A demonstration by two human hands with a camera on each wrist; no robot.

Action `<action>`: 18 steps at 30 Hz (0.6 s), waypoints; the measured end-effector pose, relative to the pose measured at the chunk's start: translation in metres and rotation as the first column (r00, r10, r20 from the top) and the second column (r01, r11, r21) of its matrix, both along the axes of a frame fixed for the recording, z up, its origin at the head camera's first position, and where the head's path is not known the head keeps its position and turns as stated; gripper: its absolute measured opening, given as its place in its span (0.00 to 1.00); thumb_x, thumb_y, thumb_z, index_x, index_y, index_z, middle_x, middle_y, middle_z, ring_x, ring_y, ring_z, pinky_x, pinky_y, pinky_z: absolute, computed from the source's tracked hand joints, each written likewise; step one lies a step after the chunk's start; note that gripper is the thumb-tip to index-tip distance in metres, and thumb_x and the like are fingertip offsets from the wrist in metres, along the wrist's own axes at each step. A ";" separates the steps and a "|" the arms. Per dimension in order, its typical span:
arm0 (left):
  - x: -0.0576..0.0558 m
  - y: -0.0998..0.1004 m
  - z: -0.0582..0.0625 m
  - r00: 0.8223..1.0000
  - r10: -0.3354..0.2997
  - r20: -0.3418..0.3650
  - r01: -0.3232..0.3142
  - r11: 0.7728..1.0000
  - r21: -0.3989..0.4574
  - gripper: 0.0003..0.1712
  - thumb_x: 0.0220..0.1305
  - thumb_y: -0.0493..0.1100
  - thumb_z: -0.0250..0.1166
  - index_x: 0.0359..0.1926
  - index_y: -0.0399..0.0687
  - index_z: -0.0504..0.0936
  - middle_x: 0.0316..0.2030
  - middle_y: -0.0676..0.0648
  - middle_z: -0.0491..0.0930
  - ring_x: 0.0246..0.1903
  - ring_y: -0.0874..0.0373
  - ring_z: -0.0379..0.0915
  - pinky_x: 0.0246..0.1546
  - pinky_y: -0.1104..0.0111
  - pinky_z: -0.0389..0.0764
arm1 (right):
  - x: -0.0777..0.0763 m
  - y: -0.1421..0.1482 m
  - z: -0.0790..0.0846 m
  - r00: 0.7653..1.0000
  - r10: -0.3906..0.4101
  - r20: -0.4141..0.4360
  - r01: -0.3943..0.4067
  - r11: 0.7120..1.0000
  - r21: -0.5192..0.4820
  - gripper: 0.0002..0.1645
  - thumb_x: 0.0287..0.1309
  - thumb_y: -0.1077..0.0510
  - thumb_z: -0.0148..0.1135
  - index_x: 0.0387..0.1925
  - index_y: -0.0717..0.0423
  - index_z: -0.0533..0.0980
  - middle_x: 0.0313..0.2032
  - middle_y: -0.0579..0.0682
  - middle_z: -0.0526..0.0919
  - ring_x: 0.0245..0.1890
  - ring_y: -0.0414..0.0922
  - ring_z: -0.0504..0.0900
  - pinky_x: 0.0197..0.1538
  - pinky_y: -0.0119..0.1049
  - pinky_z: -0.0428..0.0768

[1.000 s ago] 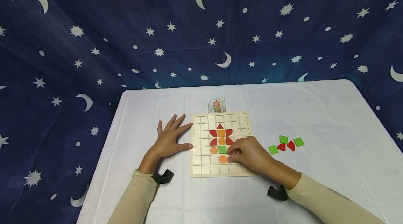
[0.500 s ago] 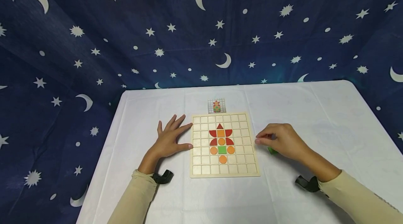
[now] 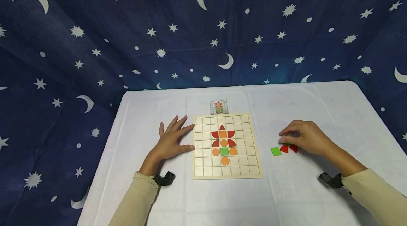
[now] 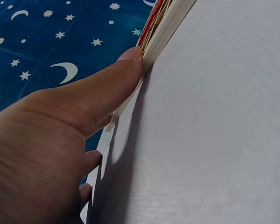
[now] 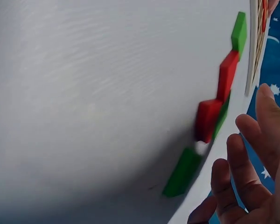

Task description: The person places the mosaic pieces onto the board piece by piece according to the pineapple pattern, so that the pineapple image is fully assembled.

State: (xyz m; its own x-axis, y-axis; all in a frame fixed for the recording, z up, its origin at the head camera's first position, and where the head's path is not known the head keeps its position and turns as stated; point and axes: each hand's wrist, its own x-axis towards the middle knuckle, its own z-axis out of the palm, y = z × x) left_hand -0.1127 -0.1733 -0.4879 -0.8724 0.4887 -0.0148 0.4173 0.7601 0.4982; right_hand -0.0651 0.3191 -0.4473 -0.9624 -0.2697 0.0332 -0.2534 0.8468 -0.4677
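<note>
My left hand (image 3: 170,143) lies with spread fingers at the left edge of a wooden grid board (image 3: 203,171); in the left wrist view the thumb (image 4: 123,70) touches its rim. On the board, red, orange and green tiles form a figure topped by a red triangle (image 3: 222,127). Over the loose tiles to the right is my right hand (image 3: 306,137), its fingers loosely bent and apart, holding nothing. Below its fingertips sit two red quarter-circle tiles (image 3: 284,149) and a green square (image 3: 276,151). The right wrist view shows two more green tiles (image 5: 182,172) beside the red ones.
Behind the board stands a small pattern card (image 3: 219,107) with a similar figure in a grid. A white cloth (image 3: 229,201) covers the table. A dark blue curtain (image 3: 178,14) with moons and stars hangs behind it.
My right hand has left the board and moved right to above the loose tiles. An orange circle now shows fully beside the green square where the hand was. The left hand stays put.
</note>
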 end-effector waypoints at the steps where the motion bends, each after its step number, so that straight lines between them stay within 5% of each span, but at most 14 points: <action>1: 0.000 0.000 0.000 1.000 0.001 0.000 -0.001 1.000 0.001 0.48 0.54 0.68 0.73 0.74 0.63 0.70 0.81 0.50 0.52 0.82 0.42 0.36 0.69 0.29 0.24 | 0.000 0.002 -0.001 1.000 0.000 -0.004 0.000 1.000 0.001 0.12 0.47 0.47 0.82 0.35 0.41 0.89 0.31 0.34 0.84 0.32 0.35 0.76 0.37 0.31 0.76; 18: 0.000 0.000 -0.002 1.000 0.009 -0.008 -0.009 1.000 -0.003 0.48 0.53 0.69 0.73 0.74 0.64 0.71 0.81 0.51 0.52 0.82 0.43 0.36 0.69 0.28 0.24 | 0.004 0.004 -0.003 0.998 0.028 0.051 -0.027 0.999 -0.023 0.17 0.44 0.54 0.83 0.29 0.40 0.79 0.24 0.35 0.76 0.27 0.33 0.71 0.31 0.29 0.71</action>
